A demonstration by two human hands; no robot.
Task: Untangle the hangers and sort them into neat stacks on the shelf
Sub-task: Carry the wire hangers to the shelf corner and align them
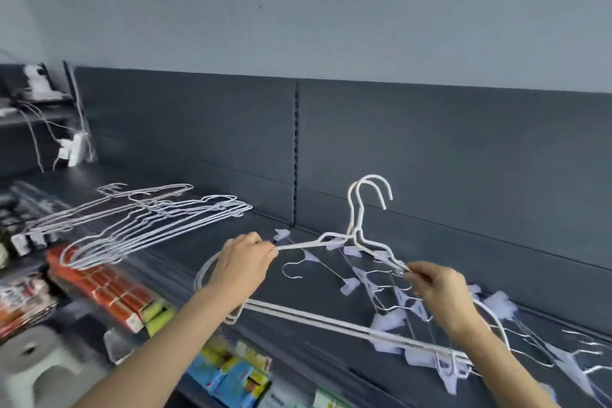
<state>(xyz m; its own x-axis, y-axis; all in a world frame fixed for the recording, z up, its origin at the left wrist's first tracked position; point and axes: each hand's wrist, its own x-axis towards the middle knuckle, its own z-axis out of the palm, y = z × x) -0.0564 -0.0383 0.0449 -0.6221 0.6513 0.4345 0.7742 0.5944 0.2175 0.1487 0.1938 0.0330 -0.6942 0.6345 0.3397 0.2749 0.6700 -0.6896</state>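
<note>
Two white wire hangers point(356, 228) are held upright together over the dark shelf point(185, 255), hooks pointing up. My left hand point(243, 263) grips their left shoulder and my right hand point(437, 288) pinches their right shoulder. Behind and below them lies a tangled pile of clip hangers point(390, 311) with pale clips and metal hooks, spreading to the right along the shelf. A stack of white wire hangers point(145, 222) lies flat at the left of the shelf.
The shelf's dark back panel point(430, 149) rises behind. Orange boxes point(109, 288) and colourful packets point(231, 371) fill lower shelves at the left and front. A paper roll point(26, 348) sits bottom left. White plugs and cables point(74, 149) hang at far left.
</note>
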